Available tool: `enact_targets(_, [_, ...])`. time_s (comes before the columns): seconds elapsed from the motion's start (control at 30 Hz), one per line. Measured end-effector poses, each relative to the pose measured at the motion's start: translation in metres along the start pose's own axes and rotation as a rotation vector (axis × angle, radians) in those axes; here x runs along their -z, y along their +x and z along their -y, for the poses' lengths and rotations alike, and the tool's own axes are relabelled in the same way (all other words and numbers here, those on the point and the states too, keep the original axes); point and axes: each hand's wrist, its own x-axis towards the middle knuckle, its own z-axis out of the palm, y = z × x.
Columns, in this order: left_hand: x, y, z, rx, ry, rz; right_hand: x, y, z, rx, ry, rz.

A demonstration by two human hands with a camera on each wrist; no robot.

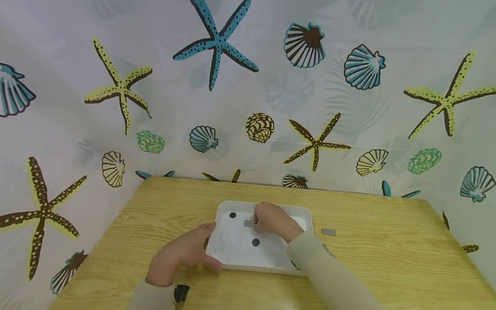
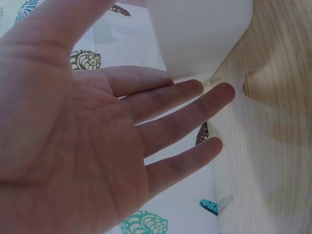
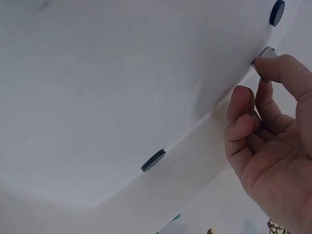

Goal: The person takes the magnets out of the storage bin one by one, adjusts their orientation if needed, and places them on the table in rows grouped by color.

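A shallow white tray lies on the table, with several round black discs in it, such as one disc near its middle. My right hand reaches in over the tray and pinches a small flat grey rectangular piece between thumb and fingers. In the right wrist view this piece is held close to the tray floor, beside another black disc. Along the tray's left side is my left hand, thumb at the near corner. Its fingers stretch out straight beside the white wall.
A second grey rectangular piece lies on the wooden table, just right of the tray. Behind the table hangs a white curtain printed with starfish and shells. My right forearm covers the tray's near right corner.
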Motion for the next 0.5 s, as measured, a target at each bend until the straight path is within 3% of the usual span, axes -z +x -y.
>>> enact_targets(0.17, [-0.0003,-0.0003,-0.0003,-0.005,-0.002,0.002,-0.0029,-0.0006,-0.0025,0.017,0.035,0.015])
enact_targets(0.5, [0.0011,-0.0015,-0.0017,0.011,-0.024,0.008,-0.0049,-0.0019,-0.0072,0.104,0.073,-0.045])
